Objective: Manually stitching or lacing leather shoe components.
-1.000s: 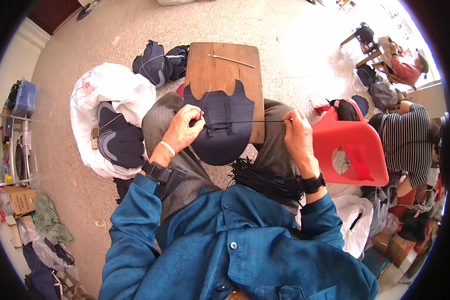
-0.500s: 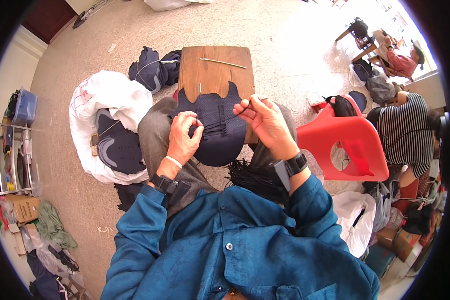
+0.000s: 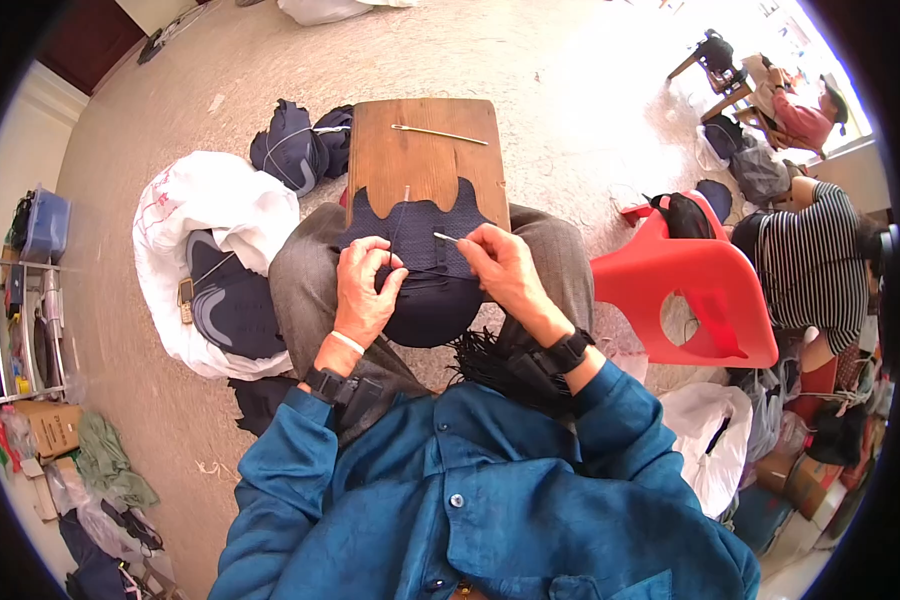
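Note:
A navy knit shoe upper lies over the near end of a wooden stool between my knees. My left hand is on its left side, thumb and forefinger pinching a thin black cord. That cord runs up to a small pale needle at the upper's far edge. Over the right side, my right hand grips a slim metal needle-like tool, its tip pointing left; the rest is hidden by the fingers. Black cords cross the upper. A long metal needle rests on the stool's far part.
Left of my knee stands a white sack with dark uppers and a phone. Tied dark bundles lie beyond. A red plastic chair is close on the right, near a person in stripes. Black cords hang below the stool.
My right hand has come down and left toward the upper; a pale metal tool now shows in its fingers, where a dark cord showed before. My left hand keeps its pinch, slightly lower.

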Available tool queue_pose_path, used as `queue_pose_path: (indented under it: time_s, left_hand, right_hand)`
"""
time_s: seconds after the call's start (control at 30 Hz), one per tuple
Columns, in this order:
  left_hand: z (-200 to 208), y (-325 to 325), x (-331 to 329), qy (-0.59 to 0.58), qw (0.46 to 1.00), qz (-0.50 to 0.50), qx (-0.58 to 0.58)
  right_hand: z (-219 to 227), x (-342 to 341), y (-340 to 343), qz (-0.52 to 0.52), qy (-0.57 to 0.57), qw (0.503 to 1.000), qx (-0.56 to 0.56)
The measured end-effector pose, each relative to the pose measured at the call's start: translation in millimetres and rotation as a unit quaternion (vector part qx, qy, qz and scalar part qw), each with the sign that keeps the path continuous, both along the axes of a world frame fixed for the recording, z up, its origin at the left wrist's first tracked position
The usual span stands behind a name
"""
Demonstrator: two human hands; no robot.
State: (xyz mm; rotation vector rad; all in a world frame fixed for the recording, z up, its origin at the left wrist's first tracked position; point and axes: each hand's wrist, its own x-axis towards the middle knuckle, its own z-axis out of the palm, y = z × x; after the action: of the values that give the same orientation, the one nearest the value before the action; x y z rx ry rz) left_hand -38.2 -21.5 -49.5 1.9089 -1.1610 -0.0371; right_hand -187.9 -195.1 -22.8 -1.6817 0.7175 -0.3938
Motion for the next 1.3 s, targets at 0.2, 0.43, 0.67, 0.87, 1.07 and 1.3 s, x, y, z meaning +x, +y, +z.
queue_pose_path:
  time_s: [0.2, 0.43, 0.67, 0.87, 1.07, 1.3]
  left_hand:
    - [20, 5, -7, 0.024, 0.985, 0.143, -0.090]
    - [27, -27, -17, -0.081, 0.997, 0.001, -0.015]
    - [10, -34, -13, -0.043, 0.998, -0.025, 0.042]
    - [9, -33, -11, -0.034, 0.998, -0.041, 0.030]
    - [5, -34, -12, -0.006, 0.999, -0.049, 0.015]
    - [4, -33, -13, 0.010, 0.999, -0.041, 0.001]
  right_hand:
    - [6, -6, -5, 0.030, 0.028, 0.963, -0.266]
    - [-3, -5, -3, 0.043, -0.003, 0.944, -0.328]
    - [-4, -2, -7, 0.090, 0.025, 0.922, -0.377]
    - [1, 6, -20, 0.158, 0.063, 0.911, -0.375]
    - [-7, 20, -13, 0.157, 0.043, 0.923, -0.349]
    - [-15, 7, -1, 0.072, -0.025, 0.939, -0.336]
